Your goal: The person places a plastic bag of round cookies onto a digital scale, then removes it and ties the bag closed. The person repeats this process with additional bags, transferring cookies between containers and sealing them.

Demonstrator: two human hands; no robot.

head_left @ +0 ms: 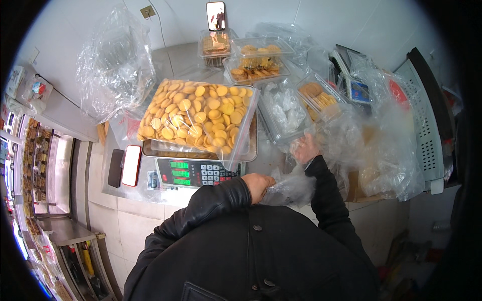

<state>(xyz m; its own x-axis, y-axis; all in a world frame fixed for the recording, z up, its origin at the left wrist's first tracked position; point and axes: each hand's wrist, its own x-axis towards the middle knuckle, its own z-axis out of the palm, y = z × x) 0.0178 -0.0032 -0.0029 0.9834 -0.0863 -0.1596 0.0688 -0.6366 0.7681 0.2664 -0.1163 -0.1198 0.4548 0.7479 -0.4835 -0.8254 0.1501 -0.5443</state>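
My left hand (259,187) is closed on the edge of a thin clear plastic bag (292,188) near my chest. Beyond that bag my right hand (307,148) reaches to the near end of a clear plastic tray (280,109) holding crumpled white plastic; whether its fingers grip anything cannot be told. A large zip bag of round yellow cookies (199,116) lies on the metal pan of a digital scale (199,173), whose green displays are lit. Just right of the tray, a clear box of cookies (318,96) stands tilted, partly behind loose plastic film.
Clear boxes of cookies (260,69) and a propped phone (215,15) stand at the back. Two phones, one red-edged (131,165), lie left of the scale. A large plastic bag (116,64) is at the back left; plastic bags (388,150) and a perforated metal panel (425,131) are at right.
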